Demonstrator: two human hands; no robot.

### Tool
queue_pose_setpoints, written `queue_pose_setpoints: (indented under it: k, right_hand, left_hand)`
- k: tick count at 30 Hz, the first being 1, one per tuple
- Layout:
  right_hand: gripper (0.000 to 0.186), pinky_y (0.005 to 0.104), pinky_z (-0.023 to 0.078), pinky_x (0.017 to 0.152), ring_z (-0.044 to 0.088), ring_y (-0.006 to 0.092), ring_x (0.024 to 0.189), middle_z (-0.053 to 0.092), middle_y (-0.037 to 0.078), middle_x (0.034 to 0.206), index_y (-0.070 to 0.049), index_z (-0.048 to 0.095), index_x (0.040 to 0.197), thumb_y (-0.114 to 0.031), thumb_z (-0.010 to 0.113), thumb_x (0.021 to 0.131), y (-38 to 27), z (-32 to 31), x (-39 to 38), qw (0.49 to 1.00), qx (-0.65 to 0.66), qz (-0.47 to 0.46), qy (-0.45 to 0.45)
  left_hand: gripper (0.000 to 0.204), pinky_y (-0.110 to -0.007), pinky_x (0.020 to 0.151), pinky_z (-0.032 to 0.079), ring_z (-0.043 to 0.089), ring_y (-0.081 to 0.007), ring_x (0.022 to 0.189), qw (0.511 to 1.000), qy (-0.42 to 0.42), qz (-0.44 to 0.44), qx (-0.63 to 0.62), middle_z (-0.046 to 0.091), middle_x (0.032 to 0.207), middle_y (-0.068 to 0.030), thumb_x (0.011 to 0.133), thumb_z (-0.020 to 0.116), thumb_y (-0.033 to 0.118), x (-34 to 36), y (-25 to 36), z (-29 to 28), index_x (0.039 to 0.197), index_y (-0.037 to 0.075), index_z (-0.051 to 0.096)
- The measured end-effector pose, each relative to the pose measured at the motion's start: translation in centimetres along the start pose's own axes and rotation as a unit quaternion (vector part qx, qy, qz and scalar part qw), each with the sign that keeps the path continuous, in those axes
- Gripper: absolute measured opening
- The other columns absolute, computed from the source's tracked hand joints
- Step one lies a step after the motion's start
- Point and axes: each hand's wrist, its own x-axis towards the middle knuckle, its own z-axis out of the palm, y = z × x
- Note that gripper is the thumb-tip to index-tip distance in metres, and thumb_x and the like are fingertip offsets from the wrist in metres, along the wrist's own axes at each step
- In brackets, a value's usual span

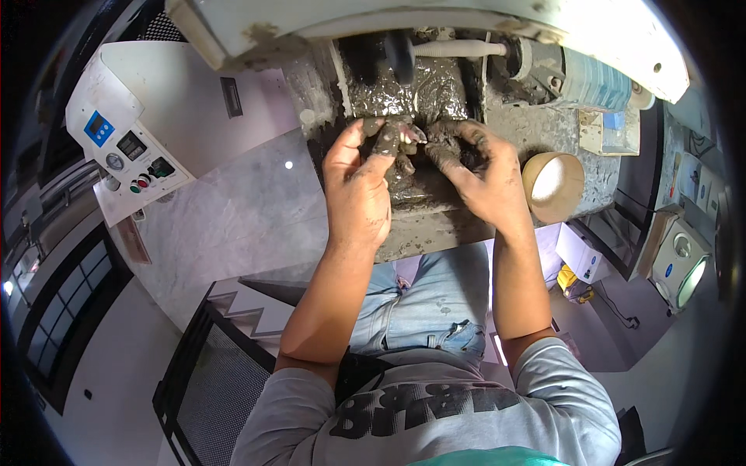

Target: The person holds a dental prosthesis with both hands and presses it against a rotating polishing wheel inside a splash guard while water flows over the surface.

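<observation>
Left fingers: brought together, thumb against fingers, mud-coated; a small pale piece [411, 135] seems to be pinched at the tips by the left hand [359, 186].
Right fingers: curled, a gap left between thumb and forefinger at the knuckles; tips of the right hand [488, 169] are brought close beside the piece, but whether it is gripped by them cannot be told under the mud.
Pale piece: held between the two hands, at the near side of the wet trough [404, 97]; shiny, pinkish-white, partly covered by fingers; exact shape not made out.
Trough: coated in glistening grey slurry; its near part is hidden by both hands.
Above trough: a black knob [400, 58] and a pale ribbed rod [462, 50] are set crosswise, beyond the fingertips.
Overhead: the far edge of the work area is blocked from view by a mud-spotted white cover [466, 17].
Right side: a blue-bodied motor [594, 80] is mounted at the rod's end; a tan-walled bowl [573, 194] is placed just beside the right wrist.
Left side: a white control panel [128, 167] is fitted with dials and coloured buttons, well apart from the hands.
</observation>
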Motion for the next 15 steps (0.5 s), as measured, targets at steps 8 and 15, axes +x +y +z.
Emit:
queue_pose_setpoints:
  k: [8, 15]
  right_hand:
    - [0.023, 0.0304, 0.049, 0.079, 0.066, 0.0212, 0.085, 0.068, 0.014, 0.092, 0.001, 0.069, 0.097, -0.006, 0.07, 0.075, -0.3, 0.7, 1.3, 0.982, 0.189, -0.013, 0.015]
    - [0.023, 0.0318, 0.049, 0.08, 0.065, 0.0251, 0.086, 0.067, 0.014, 0.092, 0.001, 0.069, 0.096, -0.004, 0.068, 0.073, -0.7, -0.2, 2.1, 0.993, 0.1, -0.058, -0.011]
  left_hand:
    - [0.026, -0.024, 0.074, 0.047, 0.057, -0.0093, 0.083, 0.997, -0.013, -0.038, 0.059, 0.061, 0.099, -0.0056, 0.084, 0.052, -0.011, 0.8, -1.2, 0.2, 0.108, -0.002, 0.055]
    - [0.022, -0.021, 0.065, 0.047, 0.055, -0.0068, 0.078, 0.986, -0.033, 0.022, 0.162, 0.06, 0.094, -0.0042, 0.085, 0.056, -0.009, 1.7, -0.4, 0.1, 0.106, -0.002, 0.055]
